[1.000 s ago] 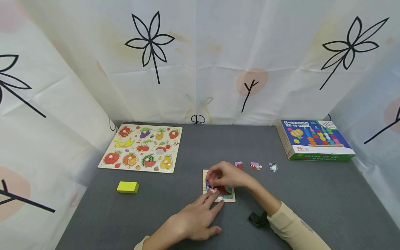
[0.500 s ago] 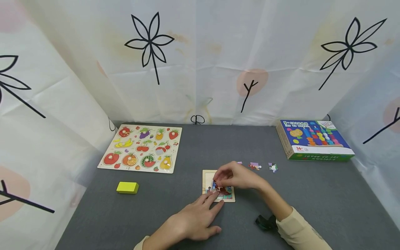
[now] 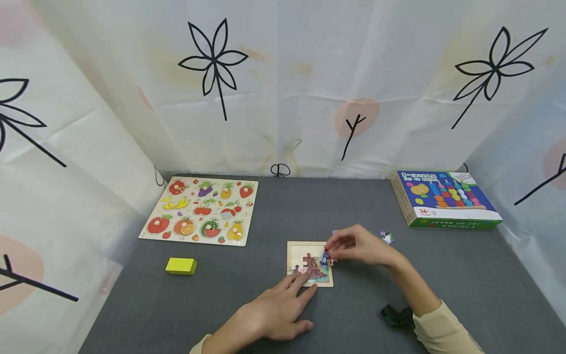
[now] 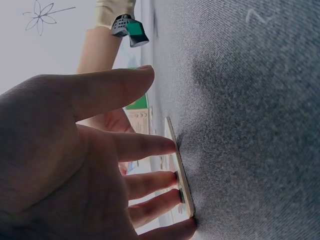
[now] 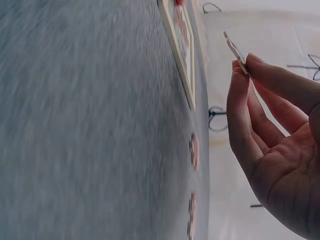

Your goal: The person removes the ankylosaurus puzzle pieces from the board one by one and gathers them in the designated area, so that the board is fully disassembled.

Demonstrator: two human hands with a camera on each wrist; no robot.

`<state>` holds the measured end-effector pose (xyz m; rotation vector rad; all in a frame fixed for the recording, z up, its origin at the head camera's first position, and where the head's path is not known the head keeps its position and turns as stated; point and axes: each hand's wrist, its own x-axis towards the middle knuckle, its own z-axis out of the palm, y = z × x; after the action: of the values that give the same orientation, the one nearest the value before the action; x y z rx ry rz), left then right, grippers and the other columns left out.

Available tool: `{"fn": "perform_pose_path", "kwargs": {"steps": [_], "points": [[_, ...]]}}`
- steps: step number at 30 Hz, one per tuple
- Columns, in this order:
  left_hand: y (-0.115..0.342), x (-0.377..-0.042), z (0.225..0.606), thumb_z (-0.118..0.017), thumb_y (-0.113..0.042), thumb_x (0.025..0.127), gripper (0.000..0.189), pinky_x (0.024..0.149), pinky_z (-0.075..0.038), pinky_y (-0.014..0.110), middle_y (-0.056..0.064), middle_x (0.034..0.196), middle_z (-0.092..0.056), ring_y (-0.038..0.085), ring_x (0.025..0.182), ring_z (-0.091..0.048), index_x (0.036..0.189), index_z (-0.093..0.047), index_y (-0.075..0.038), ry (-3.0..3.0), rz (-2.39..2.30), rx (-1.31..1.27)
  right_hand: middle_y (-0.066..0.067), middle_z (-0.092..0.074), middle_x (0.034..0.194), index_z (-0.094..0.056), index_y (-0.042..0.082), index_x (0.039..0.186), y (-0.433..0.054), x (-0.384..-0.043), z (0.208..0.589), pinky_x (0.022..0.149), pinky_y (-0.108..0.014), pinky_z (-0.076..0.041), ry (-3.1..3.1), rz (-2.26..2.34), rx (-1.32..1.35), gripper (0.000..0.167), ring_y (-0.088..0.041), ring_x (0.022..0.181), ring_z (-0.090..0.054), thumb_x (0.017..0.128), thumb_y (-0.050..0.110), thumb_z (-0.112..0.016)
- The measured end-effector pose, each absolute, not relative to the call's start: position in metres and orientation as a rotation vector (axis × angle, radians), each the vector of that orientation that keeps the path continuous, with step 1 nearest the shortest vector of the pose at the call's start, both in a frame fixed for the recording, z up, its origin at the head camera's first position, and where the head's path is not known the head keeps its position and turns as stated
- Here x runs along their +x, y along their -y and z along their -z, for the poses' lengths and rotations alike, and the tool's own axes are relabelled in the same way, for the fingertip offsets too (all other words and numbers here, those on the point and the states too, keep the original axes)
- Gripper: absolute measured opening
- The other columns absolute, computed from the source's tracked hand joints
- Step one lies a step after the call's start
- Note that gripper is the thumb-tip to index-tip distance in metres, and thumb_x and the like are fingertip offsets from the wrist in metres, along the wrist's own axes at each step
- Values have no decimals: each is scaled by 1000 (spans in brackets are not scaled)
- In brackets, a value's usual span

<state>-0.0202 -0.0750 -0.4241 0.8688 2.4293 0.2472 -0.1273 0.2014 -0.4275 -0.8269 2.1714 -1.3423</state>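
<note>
A small wooden jigsaw tray (image 3: 289, 253) lies on the grey table, partly filled with joined picture pieces (image 3: 311, 268). My left hand (image 3: 278, 309) rests with straight, spread fingers on its near edge; in the left wrist view the fingertips (image 4: 167, 145) touch the tray's rim. Between thumb and fingertips, my right hand (image 3: 360, 246) pinches a puzzle piece (image 5: 235, 51), raised above the table and tilted. From the head view that piece overlaps the tray's right edge. A loose puzzle piece (image 3: 386, 237) lies behind the right hand, which partly hides another piece (image 3: 335, 231).
At the back left lies a fruit peg board (image 3: 216, 215), with a yellow block (image 3: 180, 266) in front of it. A blue and green toy box (image 3: 448, 196) stands at the back right. White patterned cloth (image 3: 283, 88) hangs behind the table.
My right hand has moved right with the pinched puzzle piece, from over the tray's left part to its right edge, uncovering the joined pieces. The left hand has stayed in place.
</note>
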Motion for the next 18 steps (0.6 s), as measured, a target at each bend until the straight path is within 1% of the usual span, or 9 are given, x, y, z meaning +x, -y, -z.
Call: {"fn": "perform_pose_path", "kwargs": {"steps": [7, 11, 18], "points": [[75, -21, 425, -64, -60, 104, 76, 119, -52, 52, -6, 181, -21, 26, 167, -29, 169, -38, -32, -2423, -246, 869, -21, -80, 107, -77, -4, 117, -222, -126, 427, 80, -22, -63, -2211, 1324, -776, 19, -6, 88, -74, 102, 7, -74], [76, -19, 425, -63, -60, 104, 76, 117, -54, 50, -5, 182, -21, 26, 166, -29, 169, -37, -31, -2433, -243, 895, -22, -80, 109, -76, -5, 118, -230, -126, 429, 81, -22, -63, -2209, 1304, -763, 20, -5, 89, -75, 103, 6, -73], [76, -18, 424, -63, -60, 104, 76, 113, -57, 51, -5, 182, -20, 26, 167, -29, 170, -37, -31, -2446, -239, 909, -24, -80, 109, -75, -8, 118, -235, -125, 430, 80, -21, -62, -2206, 1276, -809, 20, -7, 90, -75, 102, 2, -72]]}}
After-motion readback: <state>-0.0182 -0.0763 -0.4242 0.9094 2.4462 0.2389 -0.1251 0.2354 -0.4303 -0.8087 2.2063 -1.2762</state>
